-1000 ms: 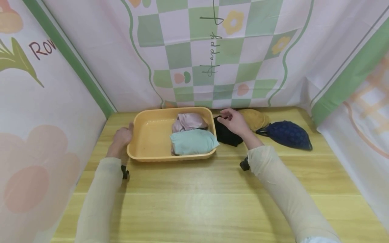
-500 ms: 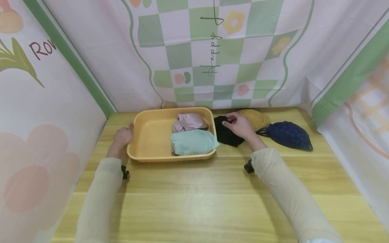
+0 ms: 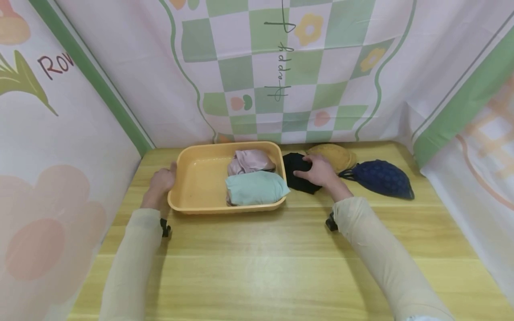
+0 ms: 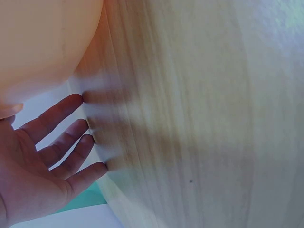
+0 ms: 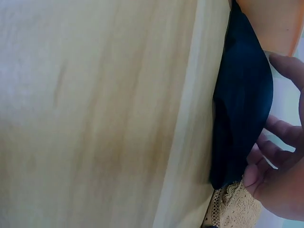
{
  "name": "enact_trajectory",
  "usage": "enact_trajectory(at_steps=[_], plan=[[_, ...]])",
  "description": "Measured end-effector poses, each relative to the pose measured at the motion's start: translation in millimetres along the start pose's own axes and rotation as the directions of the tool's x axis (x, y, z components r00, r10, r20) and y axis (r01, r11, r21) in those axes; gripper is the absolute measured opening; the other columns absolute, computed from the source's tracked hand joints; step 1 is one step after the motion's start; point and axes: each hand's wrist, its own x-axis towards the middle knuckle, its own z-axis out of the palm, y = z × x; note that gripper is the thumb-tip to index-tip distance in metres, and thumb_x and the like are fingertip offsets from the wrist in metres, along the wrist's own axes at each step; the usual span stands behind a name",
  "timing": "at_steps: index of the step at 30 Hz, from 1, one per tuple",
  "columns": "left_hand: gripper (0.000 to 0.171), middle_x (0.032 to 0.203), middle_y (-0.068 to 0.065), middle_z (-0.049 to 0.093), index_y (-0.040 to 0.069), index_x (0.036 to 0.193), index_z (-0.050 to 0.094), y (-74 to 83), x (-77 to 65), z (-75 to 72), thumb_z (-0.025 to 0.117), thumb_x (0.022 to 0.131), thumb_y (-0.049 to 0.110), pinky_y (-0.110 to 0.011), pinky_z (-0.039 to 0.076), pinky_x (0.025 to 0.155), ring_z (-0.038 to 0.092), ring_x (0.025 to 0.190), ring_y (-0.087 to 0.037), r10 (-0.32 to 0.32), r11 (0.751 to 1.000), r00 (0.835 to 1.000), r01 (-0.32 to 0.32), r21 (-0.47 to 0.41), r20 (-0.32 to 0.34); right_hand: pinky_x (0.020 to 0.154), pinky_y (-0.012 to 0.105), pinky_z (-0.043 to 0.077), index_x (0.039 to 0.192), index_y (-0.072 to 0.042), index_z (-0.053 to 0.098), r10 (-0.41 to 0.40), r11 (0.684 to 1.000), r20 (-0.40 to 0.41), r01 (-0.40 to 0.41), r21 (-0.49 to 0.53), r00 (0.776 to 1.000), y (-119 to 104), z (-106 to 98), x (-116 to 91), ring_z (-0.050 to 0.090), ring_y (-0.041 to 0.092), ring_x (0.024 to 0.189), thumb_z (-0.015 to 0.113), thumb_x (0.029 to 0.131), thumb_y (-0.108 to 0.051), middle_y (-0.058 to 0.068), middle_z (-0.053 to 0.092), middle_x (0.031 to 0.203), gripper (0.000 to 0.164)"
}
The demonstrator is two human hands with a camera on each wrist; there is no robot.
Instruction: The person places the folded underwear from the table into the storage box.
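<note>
At the left end of a yellow plastic tray [image 3: 201, 207], my left hand [image 3: 161, 180] has its thumb against the rim. In the left wrist view its fingers [image 4: 59, 147] are spread, their tips at the wooden table. A folded pink satiny garment [image 3: 250, 161] and a pale green one [image 3: 257, 187] lie in the tray's right half. My right hand [image 3: 323, 171] reaches over a smooth, domed black folded garment [image 3: 297, 178] beside the tray, thumb and fingers apart. In the right wrist view, its fingers [image 5: 280, 130] are right at the black garment's edge.
Behind the right hand lies a mustard, lace-trimmed garment [image 3: 333, 156]. A navy folded bra [image 3: 381, 178] with thin straps is farther right on the wooden table [image 3: 257, 267]. Printed cloth walls [image 3: 265, 111] stand at the back and both sides.
My right hand has shifted slightly right and lowered onto the black garment, its thumb and fingers spreading. The left hand and tray have stayed in place.
</note>
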Motion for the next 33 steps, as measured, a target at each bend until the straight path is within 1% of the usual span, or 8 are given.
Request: enact_trajectory(at_steps=[4,9,12,16,19,23,27,33], plan=[[0.094,0.142,-0.037,0.047,-0.01,0.139,0.048,0.3,0.1,0.0,-0.003,0.101,0.059,-0.059,0.034,0.115,0.045,0.132,-0.052,-0.005,1.0,1.0,0.005,0.0,-0.002,0.118,0.06,0.029,0.147,-0.002,0.044,0.025,0.997,0.049,-0.021,-0.078,0.998,-2,0,0,0.029,0.049,0.144,0.072,0.081,-0.059,0.029,0.034,0.157,0.092],[0.096,0.142,-0.037,0.046,-0.011,0.139,0.046,-0.1,-0.3,-0.1,-0.004,0.1,0.06,-0.06,0.035,0.115,0.045,0.132,-0.053,-0.005,1.0,1.0,0.005,-0.001,0.011,0.119,0.061,0.027,0.152,-0.004,0.036,0.046,0.982,0.113,-0.024,-0.186,0.993,-3,1,2,0.026,0.051,0.144,0.076,0.074,-0.063,0.031,0.03,0.157,0.106],[0.096,0.142,-0.037,0.046,-0.012,0.14,0.045,-0.1,-0.4,-0.3,-0.004,0.1,0.06,-0.06,0.035,0.115,0.045,0.132,-0.053,-0.009,1.0,1.0,0.009,-0.002,0.013,0.118,0.062,0.027,0.154,-0.005,0.033,0.06,0.976,0.14,-0.029,-0.214,0.988,-3,1,2,0.026,0.052,0.143,0.079,0.072,-0.061,0.031,0.028,0.157,0.11],[0.096,0.143,-0.037,0.046,-0.012,0.141,0.044,-0.2,0.3,0.2,-0.003,0.1,0.061,-0.06,0.035,0.115,0.045,0.132,-0.053,-0.014,1.0,1.0,0.014,-0.002,0.009,0.117,0.063,0.028,0.155,-0.005,0.031,0.067,0.974,0.149,-0.033,-0.223,0.986,-5,1,1,0.025,0.052,0.144,0.082,0.071,-0.057,0.03,0.027,0.158,0.111],[0.097,0.142,-0.037,0.046,-0.011,0.141,0.045,-0.4,0.6,0.4,-0.004,0.1,0.061,-0.06,0.035,0.115,0.045,0.132,-0.052,-0.013,1.0,1.0,0.013,-0.001,0.006,0.119,0.061,0.027,0.154,-0.003,0.031,0.067,0.974,0.142,-0.034,-0.224,0.988,-5,1,0,0.025,0.05,0.145,0.081,0.073,-0.056,0.03,0.029,0.158,0.109],[0.098,0.142,-0.037,0.046,-0.011,0.141,0.045,-1.3,0.1,0.6,-0.005,0.099,0.063,-0.06,0.034,0.115,0.045,0.132,-0.052,-0.011,1.0,1.0,0.011,-0.008,0.004,0.119,0.059,0.028,0.15,0.003,0.037,0.048,0.977,0.113,-0.024,-0.212,0.992,-2,1,1,0.031,0.05,0.142,0.077,0.079,-0.051,0.031,0.035,0.154,0.097],[0.1,0.144,-0.037,0.044,-0.011,0.143,0.042,-2.1,-0.8,0.5,-0.006,0.098,0.065,-0.06,0.033,0.116,0.044,0.133,-0.053,-0.016,1.0,1.0,0.016,-0.008,0.015,0.115,0.057,0.036,0.145,0.008,0.042,0.042,0.986,0.08,-0.028,-0.166,0.996,4,3,2,0.042,0.05,0.135,0.072,0.084,-0.043,0.032,0.043,0.148,0.085],[0.099,0.146,-0.037,0.043,-0.011,0.144,0.041,-0.5,-1.7,-0.7,-0.005,0.098,0.064,-0.06,0.033,0.116,0.043,0.134,-0.052,-0.026,1.0,0.999,0.026,-0.013,0.037,0.11,0.056,0.042,0.14,0.008,0.048,0.061,0.996,0.04,-0.058,-0.064,0.997,15,5,5,0.051,0.049,0.127,0.069,0.088,-0.039,0.031,0.054,0.138,0.073]])
